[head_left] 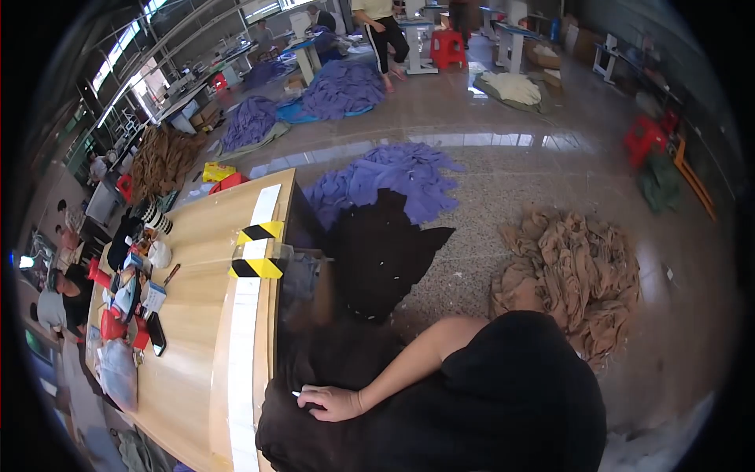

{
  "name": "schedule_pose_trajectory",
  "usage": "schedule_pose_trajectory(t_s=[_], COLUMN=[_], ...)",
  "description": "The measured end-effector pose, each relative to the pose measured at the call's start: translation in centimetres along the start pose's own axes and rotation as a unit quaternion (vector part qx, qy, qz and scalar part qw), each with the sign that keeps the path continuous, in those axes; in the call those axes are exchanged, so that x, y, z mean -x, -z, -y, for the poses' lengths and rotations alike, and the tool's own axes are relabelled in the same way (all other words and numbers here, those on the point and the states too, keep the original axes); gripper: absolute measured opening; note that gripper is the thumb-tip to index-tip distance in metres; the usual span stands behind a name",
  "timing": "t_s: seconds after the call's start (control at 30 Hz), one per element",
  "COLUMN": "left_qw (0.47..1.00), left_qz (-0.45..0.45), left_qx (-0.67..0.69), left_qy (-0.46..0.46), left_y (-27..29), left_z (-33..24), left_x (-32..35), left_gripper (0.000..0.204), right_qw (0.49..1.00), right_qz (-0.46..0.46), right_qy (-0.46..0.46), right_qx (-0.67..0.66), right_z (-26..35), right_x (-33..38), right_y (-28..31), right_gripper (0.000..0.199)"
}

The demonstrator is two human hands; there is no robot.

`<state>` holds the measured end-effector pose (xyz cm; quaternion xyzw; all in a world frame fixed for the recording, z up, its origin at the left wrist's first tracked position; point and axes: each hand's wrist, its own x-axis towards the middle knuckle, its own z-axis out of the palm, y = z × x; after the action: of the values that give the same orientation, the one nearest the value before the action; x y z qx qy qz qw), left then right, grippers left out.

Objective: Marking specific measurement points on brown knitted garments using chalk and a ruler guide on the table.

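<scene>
My right arm comes in from the lower right out of a black sleeve. My right hand [334, 403] rests on dark cloth [314, 448], its fingers bent together. A small white tip [296, 393] sticks out from between them; its kind is too small to make out. The cloth lies beside the edge of a wooden table [189, 244]. Another dark cloth piece [377, 252], flecked with white bits, spreads out beyond it. My left hand does not show.
White strips [244, 354] and black-and-yellow tape [255, 268] run along the table edge. A phone [156, 334] and clutter lie at its far left. Purple cloth [393, 177] and a brown cloth heap [574, 275] cover floor ahead. Red stools [448, 49] and a person [381, 35] stand farther off.
</scene>
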<state>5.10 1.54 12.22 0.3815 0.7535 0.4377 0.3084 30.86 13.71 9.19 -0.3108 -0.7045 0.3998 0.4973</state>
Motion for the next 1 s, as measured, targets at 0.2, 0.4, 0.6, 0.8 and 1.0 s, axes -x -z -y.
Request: schedule_pose_trajectory(t_s=[0.2, 0.4, 0.6, 0.8, 1.0], left_qw=[0.984, 0.989, 0.986, 0.974, 0.951], left_qz=[-0.145, -0.074, 0.021, 0.084, 0.150], left_qx=[0.029, 0.104, 0.152, 0.207, 0.270], left_qy=[0.104, 0.074, 0.060, 0.046, 0.026], left_y=[3.6, 4.4, 3.7, 4.9, 5.7], left_z=[1.1, 4.5, 6.1, 6.7, 7.1], left_x=[2.1, 1.6, 0.0, -1.0, -2.0], left_gripper=[0.033, 0.033, 0.034, 0.034, 0.034], right_qw=[0.998, 0.997, 0.994, 0.997, 0.999], right_qz=[0.053, 0.057, 0.059, 0.051, 0.026], right_qy=[0.016, 0.019, 0.072, 0.026, 0.012], right_qx=[-0.015, -0.039, -0.060, -0.048, -0.028], right_z=[2.1, 2.9, 3.5, 2.2, 0.5], right_x=[0.3, 1.1, 1.6, 0.8, 0.3], right_y=[-2.2, -4.0, -3.4, -2.2, -2.4], right_gripper=[0.024, 0.023, 0.024, 0.025, 0.025])
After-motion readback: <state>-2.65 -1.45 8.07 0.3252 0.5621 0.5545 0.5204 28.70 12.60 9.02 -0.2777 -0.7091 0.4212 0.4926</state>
